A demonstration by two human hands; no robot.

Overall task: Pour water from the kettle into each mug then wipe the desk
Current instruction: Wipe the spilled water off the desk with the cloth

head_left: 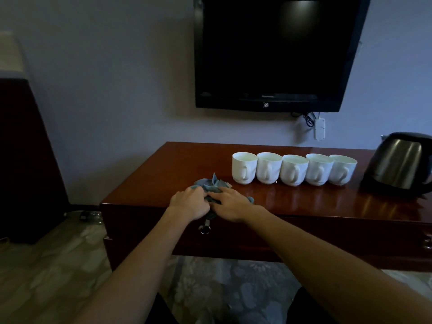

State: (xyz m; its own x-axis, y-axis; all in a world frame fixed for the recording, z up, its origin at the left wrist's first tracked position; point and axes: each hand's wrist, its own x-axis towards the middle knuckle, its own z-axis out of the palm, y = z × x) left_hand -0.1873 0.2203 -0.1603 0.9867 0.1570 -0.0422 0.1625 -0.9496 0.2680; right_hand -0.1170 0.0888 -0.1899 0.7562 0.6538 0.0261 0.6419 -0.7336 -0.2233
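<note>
Both hands are on a blue cloth point(211, 187) that lies bunched up near the front edge of the dark red-brown table point(177, 160). The left hand point(190, 202) has its fingers curled into the cloth and grips it. The right hand point(230, 203) lies on top of the cloth with its fingers stretched out and pressing down. The two hands are very close, almost touching. Part of the cloth sticks up behind the hands, and a bit of it hangs over the front edge of the table. Behind the cloth, five white mugs stand in a row with their sides touching and their handles facing the person. They are the first mug point(244, 168), the second mug point(268, 168), the third mug point(294, 170), the fourth mug point(318, 169) and the fifth mug point(341, 170). You cannot tell how much water is in them. The shiny metal kettle point(399, 163) stands at the far right of the table, near the fifth mug but not touching it. A black TV point(271, 52) hangs on the wall above the mugs. A round silver knob point(204, 229) is on the drawer front, just under the hands.
</note>
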